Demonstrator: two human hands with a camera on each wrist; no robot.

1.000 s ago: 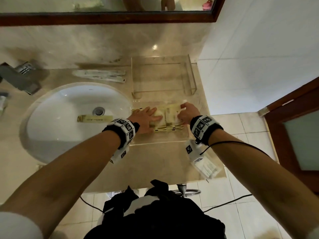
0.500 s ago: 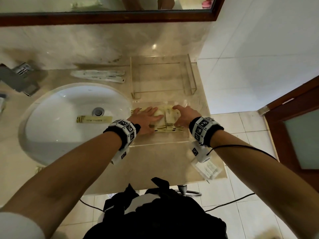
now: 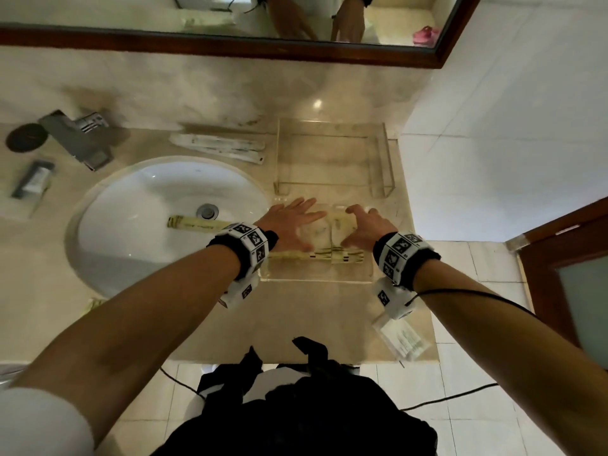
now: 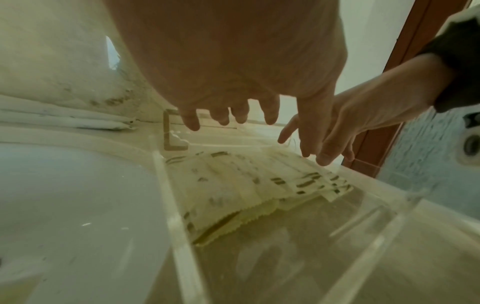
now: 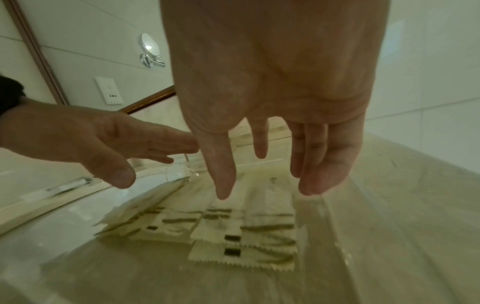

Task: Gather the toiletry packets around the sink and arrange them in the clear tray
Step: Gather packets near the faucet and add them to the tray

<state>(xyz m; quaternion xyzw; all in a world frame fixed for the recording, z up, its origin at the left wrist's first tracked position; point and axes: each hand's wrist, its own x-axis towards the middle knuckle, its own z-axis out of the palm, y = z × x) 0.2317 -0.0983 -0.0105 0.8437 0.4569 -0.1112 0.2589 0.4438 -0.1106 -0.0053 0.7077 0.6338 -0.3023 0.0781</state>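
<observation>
Several pale yellow toiletry packets (image 3: pixel 324 240) (image 4: pixel 249 185) (image 5: pixel 233 232) lie overlapped in the clear tray (image 3: pixel 316 278) (image 4: pixel 405 207) right of the sink (image 3: pixel 138 225). My left hand (image 3: pixel 291 222) (image 4: pixel 228 115) hovers just above their left side, fingers straight and spread. My right hand (image 3: pixel 362 225) (image 5: pixel 262 168) hangs above their right side, fingers relaxed, holding nothing. One more yellow packet (image 3: pixel 194 223) lies in the sink basin by the drain. Two long white packets (image 3: pixel 218 148) (image 4: pixel 64 121) rest behind the sink. A clear-wrapped packet (image 3: pixel 403 337) sits at the counter's front right.
A larger clear acrylic stand (image 3: pixel 335 159) stands behind the tray against the wall. The faucet (image 3: pixel 79 139) and a dark packet (image 3: pixel 34 177) are at the far left. The counter's front edge (image 3: pixel 296 358) drops to the tiled floor; a mirror (image 3: pixel 230 14) hangs above.
Both hands have lifted off the packet stack in the tray and spread open; earlier they pressed the packets together from both sides. The packets stay in the tray.
</observation>
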